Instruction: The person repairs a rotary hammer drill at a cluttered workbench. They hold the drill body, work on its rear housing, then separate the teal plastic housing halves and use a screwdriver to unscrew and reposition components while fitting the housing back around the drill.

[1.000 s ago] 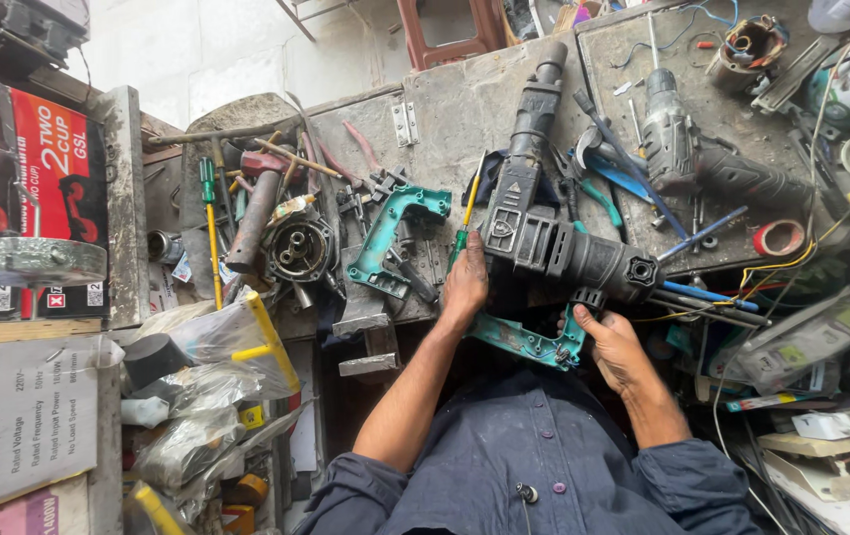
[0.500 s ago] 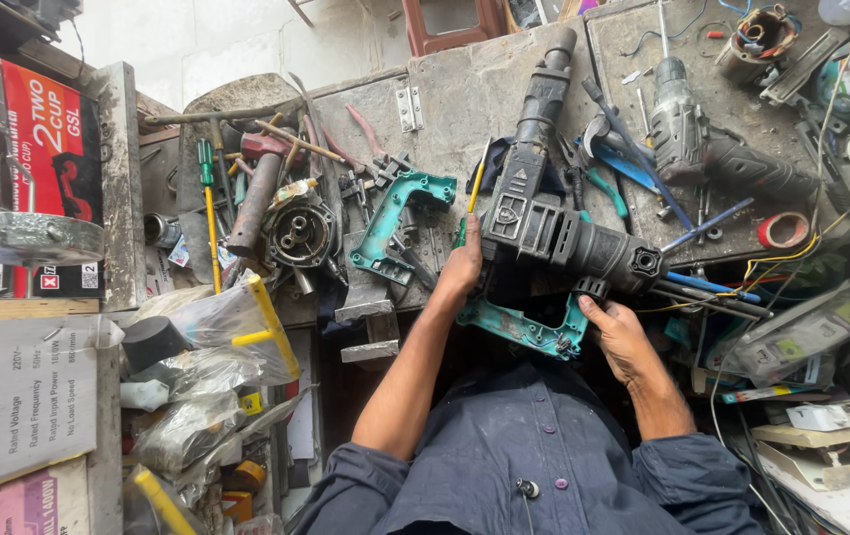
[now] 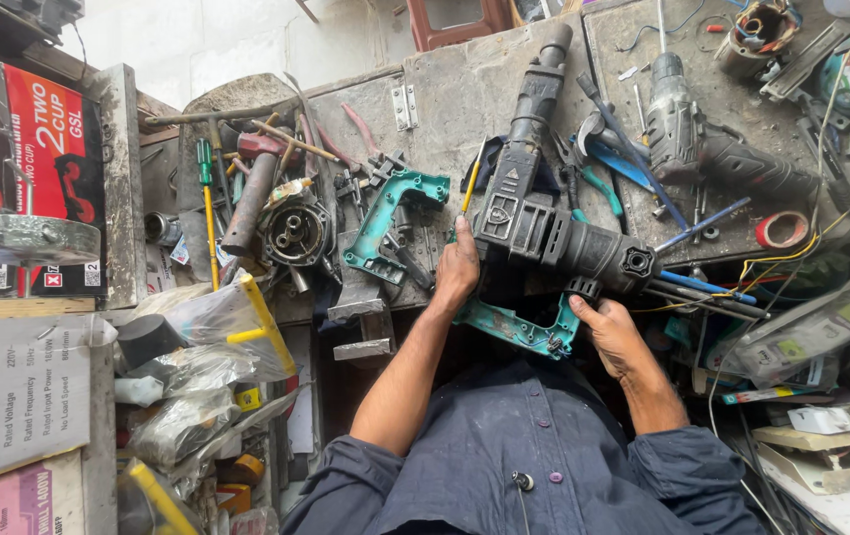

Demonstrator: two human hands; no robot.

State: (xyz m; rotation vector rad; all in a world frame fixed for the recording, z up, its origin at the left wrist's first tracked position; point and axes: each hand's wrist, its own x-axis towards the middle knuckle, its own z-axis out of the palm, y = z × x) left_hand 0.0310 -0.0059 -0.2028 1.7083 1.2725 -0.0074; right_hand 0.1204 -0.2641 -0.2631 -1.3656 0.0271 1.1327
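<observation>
A large dark grey rotary hammer drill (image 3: 544, 213) lies on the grimy workbench (image 3: 445, 89), its nose pointing away from me. Its teal handle half (image 3: 514, 327) hangs at the bench's near edge. My left hand (image 3: 457, 267) rests on the drill body's left side, fingers closed against it. My right hand (image 3: 611, 332) grips the rear of the motor housing next to the teal handle. A second teal handle shell (image 3: 385, 228) lies loose to the left.
A motor part (image 3: 296, 233), a hammer (image 3: 246, 198), screwdrivers and pliers crowd the bench's left. Another grey drill (image 3: 712, 154), a red tape roll (image 3: 780, 230) and wires lie right. Cartons (image 3: 18, 396) and plastic bags (image 3: 197, 337) stack at left.
My hands and the drill stay in nearly the same grip. The view has shifted a little, with my head moving slightly.
</observation>
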